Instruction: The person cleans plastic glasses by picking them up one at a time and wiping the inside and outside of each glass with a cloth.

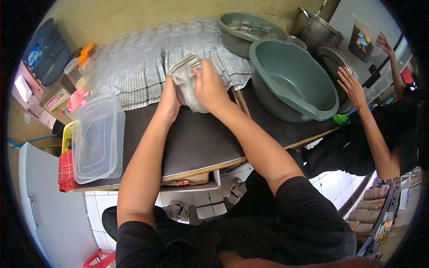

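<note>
A crumpled light grey cloth (184,85) is held between my two hands, above the dark tabletop (192,140). My left hand (170,99) supports its left side, the fingers wrapped behind it. My right hand (210,87) is closed on the cloth's right side. Whether something lies inside the cloth cannot be made out. Behind my hands, rows of clear glasses (143,44) stand on a black-and-white checked cloth (134,85). To the right of my hands is a large green basin (290,80) with nothing visible inside.
Another green basin (232,38) behind holds glassware. A clear plastic box (98,138) sits at the left, near a red cloth (67,172). Metal pots (315,27) stand at the back right. A co-worker's hand (353,89) and arm are beside the large basin.
</note>
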Demonstrator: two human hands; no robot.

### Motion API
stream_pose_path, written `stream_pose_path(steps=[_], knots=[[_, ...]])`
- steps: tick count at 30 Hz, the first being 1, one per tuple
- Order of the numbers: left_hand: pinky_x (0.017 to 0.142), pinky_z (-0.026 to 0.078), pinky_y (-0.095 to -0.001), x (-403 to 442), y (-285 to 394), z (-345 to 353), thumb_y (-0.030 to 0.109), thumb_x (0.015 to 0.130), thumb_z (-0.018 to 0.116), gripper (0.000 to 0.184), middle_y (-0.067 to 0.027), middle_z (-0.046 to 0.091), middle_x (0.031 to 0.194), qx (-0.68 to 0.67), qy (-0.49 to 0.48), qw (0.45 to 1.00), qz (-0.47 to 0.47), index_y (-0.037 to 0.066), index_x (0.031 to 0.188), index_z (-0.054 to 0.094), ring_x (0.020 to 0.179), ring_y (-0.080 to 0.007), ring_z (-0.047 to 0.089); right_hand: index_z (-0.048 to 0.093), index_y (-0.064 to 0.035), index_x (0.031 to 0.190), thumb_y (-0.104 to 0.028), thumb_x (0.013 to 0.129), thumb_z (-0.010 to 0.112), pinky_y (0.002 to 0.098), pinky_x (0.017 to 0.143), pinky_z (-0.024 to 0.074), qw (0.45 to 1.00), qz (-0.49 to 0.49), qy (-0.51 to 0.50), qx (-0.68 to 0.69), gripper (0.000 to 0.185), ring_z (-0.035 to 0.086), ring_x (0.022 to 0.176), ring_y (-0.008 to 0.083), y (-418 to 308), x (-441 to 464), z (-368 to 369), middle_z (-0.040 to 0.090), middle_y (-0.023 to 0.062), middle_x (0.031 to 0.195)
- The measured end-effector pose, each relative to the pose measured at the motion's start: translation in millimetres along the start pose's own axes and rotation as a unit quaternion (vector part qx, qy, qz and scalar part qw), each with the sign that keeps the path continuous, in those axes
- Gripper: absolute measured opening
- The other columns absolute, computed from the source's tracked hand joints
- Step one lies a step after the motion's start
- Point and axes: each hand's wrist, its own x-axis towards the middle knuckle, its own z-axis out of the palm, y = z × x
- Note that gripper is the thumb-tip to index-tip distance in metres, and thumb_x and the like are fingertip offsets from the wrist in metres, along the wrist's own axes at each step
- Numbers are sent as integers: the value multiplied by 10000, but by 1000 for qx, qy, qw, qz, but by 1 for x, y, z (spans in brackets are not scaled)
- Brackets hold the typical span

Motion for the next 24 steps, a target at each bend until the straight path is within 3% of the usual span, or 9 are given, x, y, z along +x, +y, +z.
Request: stream_pose_path(steps=[2,5,10,14,16,20,22,23,24], knots=[[1049,497,-324,1,-1,-8,509,1135,430,622,-95,685,1353,59,-56,996,31,9,1473,583,1219,-190,656,485,15,1148,-95,1045,584,553,760,497,999,-27,29,-4,179,604,926,556,-4,1,9,595,303,1004],[1020,511,-311,5,-6,-7,338,1087,624,459,-80,696,1328,47,-3,993,105,7,1406,630,1207,-163,652,492,11,1105,-140,1052,629,499,736,502,996,25,20,81,211,642,858,492,-8,5,10,621,271,894],[982,531,-308,-1,-4,-1,315,1089,618,420,-90,703,1295,47,-2,988,150,-9,1355,643,1140,-167,678,502,11,1138,-234,1085,635,462,756,516,975,82,120,166,284,668,817,341,-8,-7,34,645,199,877],[948,547,-315,-3,-2,-3,213,1056,627,375,-119,712,1264,39,25,984,171,-27,1344,633,1124,-189,685,504,16,1154,-261,1085,628,489,820,518,980,52,119,153,311,673,875,401,-9,-12,41,652,239,939],[953,546,-326,-3,-2,-3,214,1049,625,379,-128,718,1254,95,49,981,160,-27,1342,637,1118,-198,690,492,24,1151,-250,1085,618,485,832,519,987,87,48,128,308,673,913,456,-6,-9,29,649,281,960],[934,542,-384,0,-18,-1,298,1036,649,417,-184,736,1130,341,90,911,213,-63,1244,643,1041,-264,704,597,24,1095,-246,1086,554,547,803,514,991,93,-5,99,274,683,894,494,19,3,1,686,283,913],[857,545,-410,-15,-16,14,316,1023,680,370,-185,728,1011,373,68,903,201,-32,1141,640,931,-278,698,641,22,1023,-241,1104,514,529,781,510,981,142,-2,130,303,688,853,474,42,13,-2,694,280,887],[853,545,-409,-17,-16,16,313,1020,687,364,-182,729,1012,362,63,909,197,-28,1139,641,926,-274,696,660,27,1103,-252,1155,434,431,832,522,976,174,-57,118,363,698,888,316,39,15,-11,716,197,922],[850,545,-408,-18,-14,16,311,1018,694,359,-180,730,1014,352,57,914,193,-24,1136,642,920,-269,694,660,27,1103,-252,1155,434,431,832,522,976,170,-60,118,363,698,888,316,31,15,-9,716,197,922]])
